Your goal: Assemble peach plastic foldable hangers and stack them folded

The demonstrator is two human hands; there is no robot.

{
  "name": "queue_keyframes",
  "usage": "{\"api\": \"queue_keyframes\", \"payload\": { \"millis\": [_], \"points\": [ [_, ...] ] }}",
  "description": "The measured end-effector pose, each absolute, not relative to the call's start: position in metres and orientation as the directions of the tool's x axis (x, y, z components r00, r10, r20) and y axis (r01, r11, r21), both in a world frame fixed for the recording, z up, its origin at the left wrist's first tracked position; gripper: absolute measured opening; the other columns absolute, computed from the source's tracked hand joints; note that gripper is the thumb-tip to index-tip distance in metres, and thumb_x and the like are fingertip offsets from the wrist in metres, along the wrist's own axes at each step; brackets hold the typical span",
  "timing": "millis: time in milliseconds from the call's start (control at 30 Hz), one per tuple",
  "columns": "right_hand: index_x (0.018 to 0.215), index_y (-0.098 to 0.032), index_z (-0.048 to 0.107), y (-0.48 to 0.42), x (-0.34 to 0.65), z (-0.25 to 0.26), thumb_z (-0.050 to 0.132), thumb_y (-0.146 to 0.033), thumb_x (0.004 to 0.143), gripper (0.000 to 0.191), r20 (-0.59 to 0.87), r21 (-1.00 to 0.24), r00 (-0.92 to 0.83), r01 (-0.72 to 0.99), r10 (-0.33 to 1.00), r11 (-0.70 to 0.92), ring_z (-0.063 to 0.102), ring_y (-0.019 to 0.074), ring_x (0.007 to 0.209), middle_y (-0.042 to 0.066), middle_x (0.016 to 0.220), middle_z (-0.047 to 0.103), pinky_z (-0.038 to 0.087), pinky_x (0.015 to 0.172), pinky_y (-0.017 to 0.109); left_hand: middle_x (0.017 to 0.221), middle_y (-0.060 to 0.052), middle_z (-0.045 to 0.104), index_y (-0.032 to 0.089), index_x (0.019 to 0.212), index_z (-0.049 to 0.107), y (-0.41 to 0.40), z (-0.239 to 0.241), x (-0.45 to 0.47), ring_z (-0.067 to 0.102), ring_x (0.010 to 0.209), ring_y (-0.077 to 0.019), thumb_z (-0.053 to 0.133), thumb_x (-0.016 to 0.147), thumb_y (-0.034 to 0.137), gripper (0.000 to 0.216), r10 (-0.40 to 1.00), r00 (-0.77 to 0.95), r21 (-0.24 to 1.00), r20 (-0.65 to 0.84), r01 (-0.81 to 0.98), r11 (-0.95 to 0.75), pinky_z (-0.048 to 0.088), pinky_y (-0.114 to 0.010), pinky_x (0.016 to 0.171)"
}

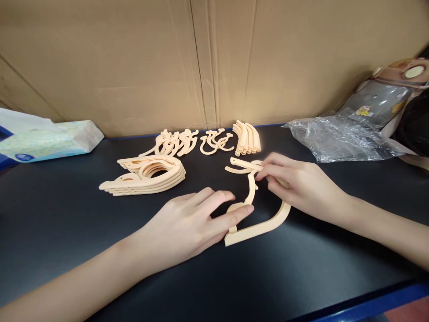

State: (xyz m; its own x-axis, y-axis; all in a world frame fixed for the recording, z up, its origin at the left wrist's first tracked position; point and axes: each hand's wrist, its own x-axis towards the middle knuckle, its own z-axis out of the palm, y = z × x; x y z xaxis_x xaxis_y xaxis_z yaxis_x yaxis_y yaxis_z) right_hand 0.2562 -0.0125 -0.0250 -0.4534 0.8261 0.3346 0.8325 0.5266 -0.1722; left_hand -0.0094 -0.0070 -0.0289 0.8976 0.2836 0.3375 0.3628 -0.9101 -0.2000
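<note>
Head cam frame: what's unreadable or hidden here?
- Head view: the joint between the peach plastic hanger arm and the small hook piece is covered by the right hand.
- The arm's near end lies under the left hand fingertips.
- The white tissue pack is cut by the left edge; its print is too small.
- The grey printed package is cut by the right edge, partly behind crumpled clear plastic.

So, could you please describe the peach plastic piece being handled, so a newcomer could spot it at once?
Start at the black table before the cardboard wall. The curved hanger piece lies at centre front, the left hand pressing one end and the right hand pinching the top. Unlike the stacked hanger pieces and hooks behind, it lies alone.
</note>
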Motion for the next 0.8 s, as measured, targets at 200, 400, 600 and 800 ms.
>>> {"api": "queue_keyframes", "payload": {
  "millis": [200,400,600,800],
  "points": [
    [0.094,-0.021,0.065,-0.0142,0.2529,-0.0255,0.047,-0.011,0.088,0.022,0.331,-0.170,-0.423,0.852,0.843,0.495,0.055,0.0078,0.057,0.000,0.100,0.064,0.041,0.054,0.024,0.117,-0.004,0.065,0.024,0.134,0.052,-0.0097,-0.0261,-0.0096,0.061,0.090,-0.0190,0.045,0.093,0.004,0.046,0.186,0.953,-0.181,0.237,0.231,-0.956,0.051,-0.029,0.071],
    [0.094,-0.021,0.066,-0.0159,0.2517,-0.0259,0.046,-0.011,0.089,0.022,0.321,-0.153,-0.424,0.859,0.847,0.488,0.055,0.0072,0.054,0.001,0.100,0.064,0.042,0.053,0.023,0.111,-0.006,0.065,0.022,0.126,0.056,-0.0089,-0.0255,-0.0091,0.062,0.087,-0.0182,0.041,0.090,0.001,0.044,0.203,0.950,-0.088,0.239,0.229,-0.969,0.050,-0.030,0.074],
    [0.102,-0.021,0.064,-0.0160,0.2517,-0.0283,0.041,-0.012,0.092,0.026,0.308,-0.099,-0.464,0.853,0.831,0.513,0.062,0.0107,0.063,0.003,0.103,0.063,0.046,0.057,0.025,0.106,-0.008,0.065,0.018,0.113,0.061,-0.0121,-0.0253,-0.0058,0.061,0.086,-0.0206,0.049,0.093,0.022,0.024,0.247,0.923,0.025,0.294,0.251,-0.968,0.050,-0.031,0.071],
    [0.102,-0.020,0.056,-0.0179,0.2493,-0.0289,0.038,-0.011,0.093,0.022,0.325,-0.108,-0.467,0.845,0.822,0.523,0.062,0.0128,0.067,0.003,0.100,0.062,0.046,0.056,0.025,0.104,-0.007,0.065,0.018,0.105,0.063,-0.0165,-0.0259,-0.0027,0.060,0.087,-0.0223,0.063,0.086,0.053,0.040,0.310,0.902,0.117,0.301,0.288,-0.951,0.048,-0.034,0.069]
  ]
}}
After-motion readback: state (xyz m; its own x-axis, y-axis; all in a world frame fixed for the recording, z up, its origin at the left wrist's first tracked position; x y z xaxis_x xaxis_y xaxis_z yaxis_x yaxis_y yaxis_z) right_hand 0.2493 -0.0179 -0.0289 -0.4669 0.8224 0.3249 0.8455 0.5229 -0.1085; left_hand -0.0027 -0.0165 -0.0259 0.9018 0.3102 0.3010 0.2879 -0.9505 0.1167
